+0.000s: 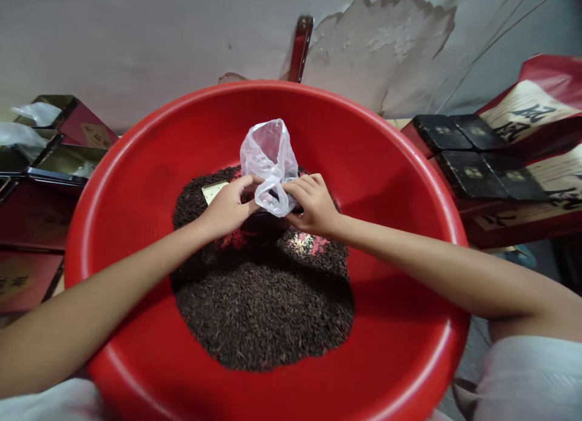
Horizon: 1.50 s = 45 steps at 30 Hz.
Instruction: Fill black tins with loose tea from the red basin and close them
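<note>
A big red plastic basin (pixel 136 166) fills the view, with a heap of dark loose tea leaves (pixel 264 306) in its middle. Over the far part of the heap my left hand (pixel 227 206) and my right hand (pixel 313 203) both pinch a clear thin plastic bag (pixel 269 160), which stands up between them. Under the bag lies a dark box or tin, mostly hidden; a pale gold flap (pixel 213 191) shows at its left. Both hands have their fingers closed on the bag's lower part.
Open dark boxes with red sides (pixel 68 160) stand at the left, some with plastic bags in them. At the right lie black lidded boxes (pixel 473 160) and red paper bags with calligraphy (pixel 536 106). A peeling wall rises behind the basin.
</note>
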Tool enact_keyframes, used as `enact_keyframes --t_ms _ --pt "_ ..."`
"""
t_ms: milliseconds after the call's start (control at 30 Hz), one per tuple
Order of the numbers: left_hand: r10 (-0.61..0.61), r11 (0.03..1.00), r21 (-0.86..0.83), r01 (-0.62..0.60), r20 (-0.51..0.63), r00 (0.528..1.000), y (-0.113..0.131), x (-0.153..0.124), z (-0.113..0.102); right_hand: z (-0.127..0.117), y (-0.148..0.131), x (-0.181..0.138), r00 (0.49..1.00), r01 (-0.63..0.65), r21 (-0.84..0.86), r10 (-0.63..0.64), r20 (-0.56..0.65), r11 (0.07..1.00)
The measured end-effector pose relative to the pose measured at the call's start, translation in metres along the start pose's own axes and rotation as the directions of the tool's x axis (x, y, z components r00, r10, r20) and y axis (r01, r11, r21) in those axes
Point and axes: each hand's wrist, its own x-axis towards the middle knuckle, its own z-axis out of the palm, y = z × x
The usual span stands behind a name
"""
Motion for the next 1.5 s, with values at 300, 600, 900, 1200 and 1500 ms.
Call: enact_keyframes --t_ms 300,600,900,1200,1500 --pt "0.019 0.992 0.127 0.018 -0.279 0.960 -0.021 0.016 -0.014 0.002 -0.014 0.003 0.939 -0.290 0.469 0.343 -0.029 0.834" --pt "0.233 0.867 0.422 -0.265 0.127 0.964 -0.001 0.010 -0.015 0.004 -0.004 0.005 0.881 -0.378 0.348 0.449 -0.149 0.858" --pt "0.101 0.942 0.326 -0.079 -0.049 0.994 0.001 0.012 0.004 0.007 -0.008 0.010 0.821 -0.473 0.616 0.569 0.049 0.630" --pt "0.136 0.893 0.445 -0.066 -0.126 0.983 0.000 0.008 0.008 0.005 -0.026 0.003 0.878 -0.475 0.211 0.477 0.047 0.854" --pt "0.088 0.859 0.511 0.004 -0.155 0.984 -0.009 0.009 0.008 -0.009 -0.023 0.005 0.982 0.052 -0.138 -0.025 0.185 0.989"
